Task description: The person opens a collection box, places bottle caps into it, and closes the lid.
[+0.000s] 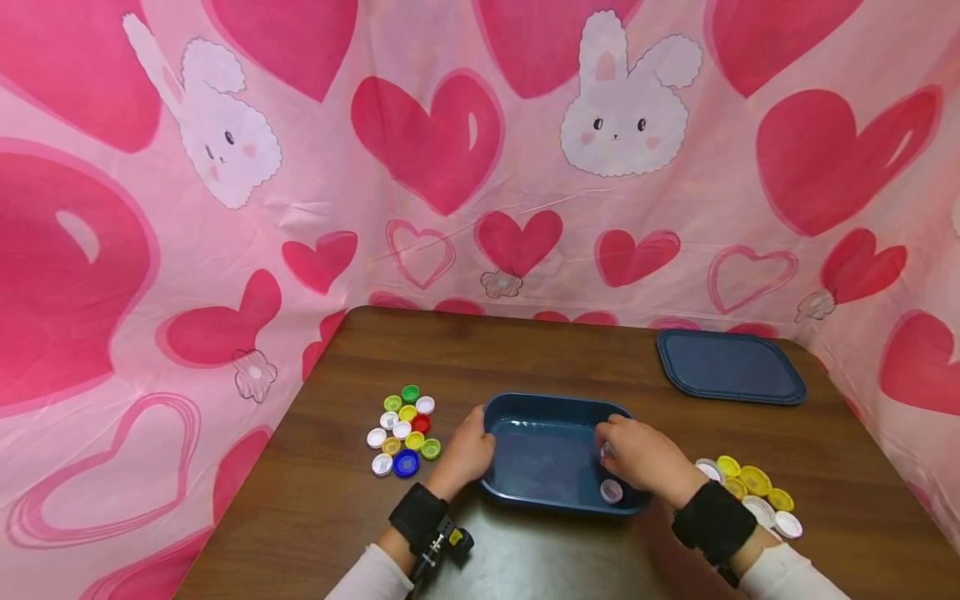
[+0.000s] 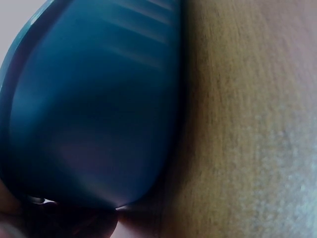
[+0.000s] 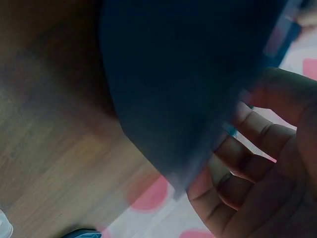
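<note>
A dark blue plastic bin (image 1: 551,454) stands on the table. At its left end my left hand (image 1: 467,450) grips the rim; the left wrist view shows the bin's outer wall (image 2: 94,114) close up, with the fingertips mostly out of sight. My right hand (image 1: 641,454) reaches over the right end into the bin, fingers bent together around a pale bottle cap that is largely covered. Just below those fingers, a whitish bottle cap (image 1: 611,491) lies inside the bin near its front right corner. In the right wrist view the fingers (image 3: 247,168) reach past the blurred rim.
Left of the bin lies a cluster of bottle caps (image 1: 402,429) in white, green, yellow, red and blue. Several yellow and white caps (image 1: 753,481) lie beside my right wrist. A flat blue lid (image 1: 731,367) rests at the back right. A heart-patterned curtain (image 1: 465,250) surrounds the table.
</note>
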Demonstrator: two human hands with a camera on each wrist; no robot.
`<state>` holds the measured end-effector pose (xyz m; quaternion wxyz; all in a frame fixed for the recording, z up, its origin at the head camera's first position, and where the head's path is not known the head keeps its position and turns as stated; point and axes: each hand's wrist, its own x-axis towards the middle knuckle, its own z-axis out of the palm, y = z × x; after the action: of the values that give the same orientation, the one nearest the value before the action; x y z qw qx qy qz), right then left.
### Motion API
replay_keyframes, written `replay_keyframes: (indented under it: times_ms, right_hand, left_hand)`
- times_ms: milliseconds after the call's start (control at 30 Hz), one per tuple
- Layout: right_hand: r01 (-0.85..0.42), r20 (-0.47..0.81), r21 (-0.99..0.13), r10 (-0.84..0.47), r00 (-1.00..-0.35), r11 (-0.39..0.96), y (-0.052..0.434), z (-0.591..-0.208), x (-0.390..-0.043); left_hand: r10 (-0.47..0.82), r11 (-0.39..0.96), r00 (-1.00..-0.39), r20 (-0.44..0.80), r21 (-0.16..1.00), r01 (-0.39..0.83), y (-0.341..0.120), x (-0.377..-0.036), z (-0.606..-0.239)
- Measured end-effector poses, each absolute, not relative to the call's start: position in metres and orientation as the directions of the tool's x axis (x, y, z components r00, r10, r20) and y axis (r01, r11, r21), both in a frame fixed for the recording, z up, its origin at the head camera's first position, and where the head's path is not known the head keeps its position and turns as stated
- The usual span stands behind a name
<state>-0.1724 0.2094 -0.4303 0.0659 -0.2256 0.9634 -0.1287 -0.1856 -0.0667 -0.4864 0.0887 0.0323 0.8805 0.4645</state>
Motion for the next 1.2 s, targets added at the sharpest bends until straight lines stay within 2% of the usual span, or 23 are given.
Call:
replay_keyframes:
  times_ms: [467, 767, 1000, 1200]
  right_hand:
    - [-0.393, -0.165, -0.227, -0.433, -0.886, 0.891, 0.202, -0.447, -0.172]
    - [-0.496, -0.113, -0.161, -0.515, -0.849, 0.853, 0.203, -0.449, -0.167]
    - [-0.452, -0.082, -0.207, -0.476, -0.876, 0.868, 0.201, -0.445, -0.166]
    - [-0.429, 0.028, -0.232, -0.435, -0.9, 0.873, 0.206, -0.426, -0.163]
  left_hand:
    - [0.134, 0.568, -0.982, -0.131, 0.822, -0.032, -0.065, -0.186, -0.487]
    - [0.134, 0.566, -0.982, -0.133, 0.824, -0.034, -0.066, -0.187, -0.488]
    - [0.134, 0.565, -0.983, -0.126, 0.824, -0.028, -0.066, -0.187, -0.488]
    - [0.135, 0.565, -0.984, -0.12, 0.825, -0.023, -0.066, -0.187, -0.489]
